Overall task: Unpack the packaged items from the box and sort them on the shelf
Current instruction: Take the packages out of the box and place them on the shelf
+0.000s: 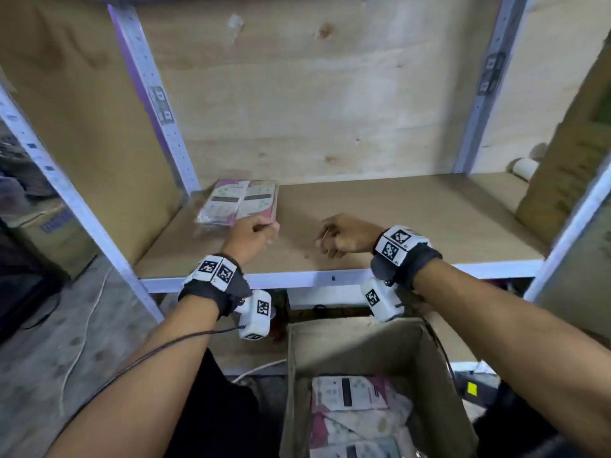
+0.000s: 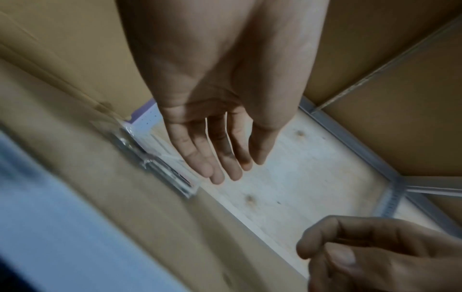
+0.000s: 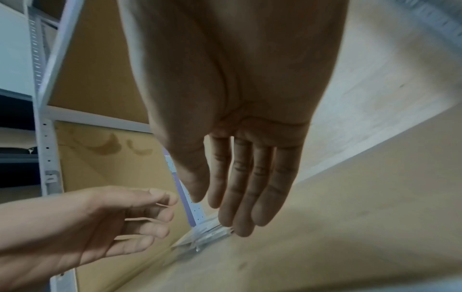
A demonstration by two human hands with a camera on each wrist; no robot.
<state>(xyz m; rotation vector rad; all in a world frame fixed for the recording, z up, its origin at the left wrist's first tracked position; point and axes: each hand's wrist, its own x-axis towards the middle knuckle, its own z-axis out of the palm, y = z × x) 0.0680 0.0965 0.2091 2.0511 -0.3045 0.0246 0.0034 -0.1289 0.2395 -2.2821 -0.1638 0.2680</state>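
Head view shows plastic-wrapped packets (image 1: 239, 201) stacked left of centre on the shelf (image 1: 396, 213). Just below them hovers the left hand (image 1: 253, 236), and at centre the right hand (image 1: 344, 234), both relaxed and holding nothing. More packets (image 1: 350, 393) fill the cardboard box (image 1: 299, 375) at the bottom.

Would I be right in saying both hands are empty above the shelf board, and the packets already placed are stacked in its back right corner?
Not quite: the packets are stacked in the back left corner of the shelf board, as the head view shows. The rest holds: the left hand and right hand are both empty above the board.
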